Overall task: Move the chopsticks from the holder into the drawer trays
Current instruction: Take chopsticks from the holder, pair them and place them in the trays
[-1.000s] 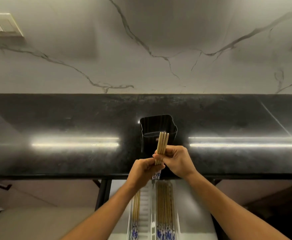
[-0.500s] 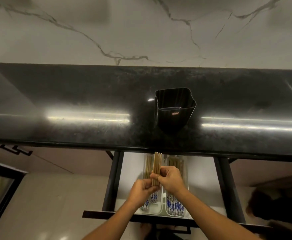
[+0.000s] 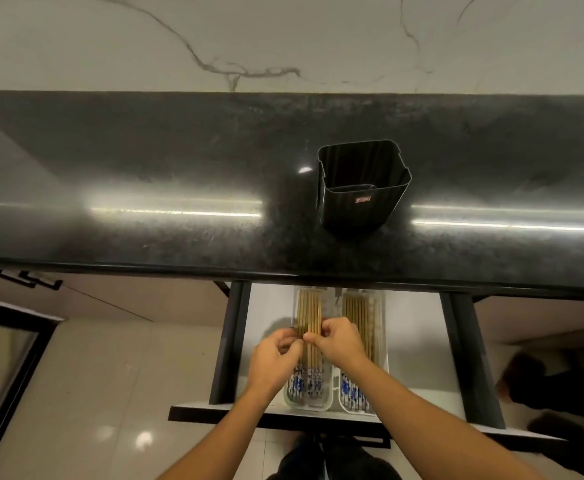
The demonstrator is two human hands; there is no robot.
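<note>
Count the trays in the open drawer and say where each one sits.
2. The left tray lies under both hands, which are setting chopsticks into it. The right tray lies right beside it, also holding chopsticks. The counter's edge could hide more.

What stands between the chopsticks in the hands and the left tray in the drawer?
Nothing visible does. Both hands, left and right, hold the chopsticks directly over the left tray, which already holds other chopsticks; the drawer is open.
</note>
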